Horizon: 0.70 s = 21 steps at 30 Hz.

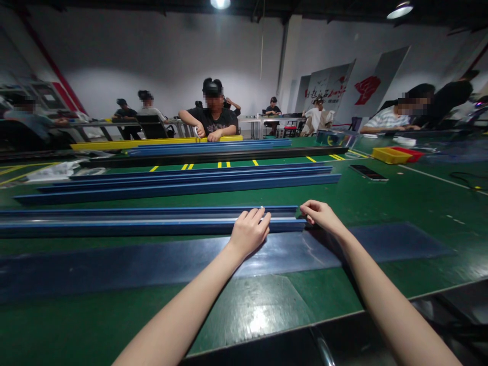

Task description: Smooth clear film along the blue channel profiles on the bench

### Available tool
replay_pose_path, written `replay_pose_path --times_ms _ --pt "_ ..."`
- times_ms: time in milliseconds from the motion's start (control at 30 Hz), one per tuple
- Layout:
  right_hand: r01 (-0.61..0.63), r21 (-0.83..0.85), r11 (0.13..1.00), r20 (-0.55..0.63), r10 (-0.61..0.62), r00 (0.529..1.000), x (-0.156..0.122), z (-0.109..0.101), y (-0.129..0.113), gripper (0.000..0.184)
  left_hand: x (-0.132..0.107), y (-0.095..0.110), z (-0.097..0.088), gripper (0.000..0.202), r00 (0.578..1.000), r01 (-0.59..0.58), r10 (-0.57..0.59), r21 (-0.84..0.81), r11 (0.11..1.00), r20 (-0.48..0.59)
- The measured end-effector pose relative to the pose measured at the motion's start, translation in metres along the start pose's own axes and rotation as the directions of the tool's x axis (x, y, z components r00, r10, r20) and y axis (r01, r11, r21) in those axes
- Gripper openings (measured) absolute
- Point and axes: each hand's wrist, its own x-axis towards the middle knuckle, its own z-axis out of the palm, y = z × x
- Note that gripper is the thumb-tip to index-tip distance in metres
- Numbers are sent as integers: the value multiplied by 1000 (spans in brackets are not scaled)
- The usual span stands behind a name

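A long blue U-shaped channel (152, 228) lies across the green table, its right end between my two hands. A white strip (206, 220) runs along inside it. Over the channel near that end, my left hand (249, 231) has its fingers bent across the walls, gripping it. Just off the end, my right hand (316, 213) is closed in a pinch; its fingertips hide what they hold, if anything. Nearer me, a long, flat, clear plastic strip (160, 264) lies under my forearms, parallel to the channel.
More blue channels (183, 185) and a black one (229, 156) lie further back. A phone (368, 173) and a yellow tray (389, 155) are at the right. Across the table, a co-worker (215, 119) handles a yellow channel (152, 143). The table edge (282, 330) is close to me.
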Motion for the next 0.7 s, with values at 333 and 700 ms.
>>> replay_pose_path --times_ms 333,700 --pt "31 -81 996 19 -29 999 -2 0 -2 23 2 2 -2 21 998 8 -9 10 1000 63" --pt "46 -275 960 26 -41 999 -5 -1 -9 27 2 3 -2 19 1000 6 -6 -4 1000 17"
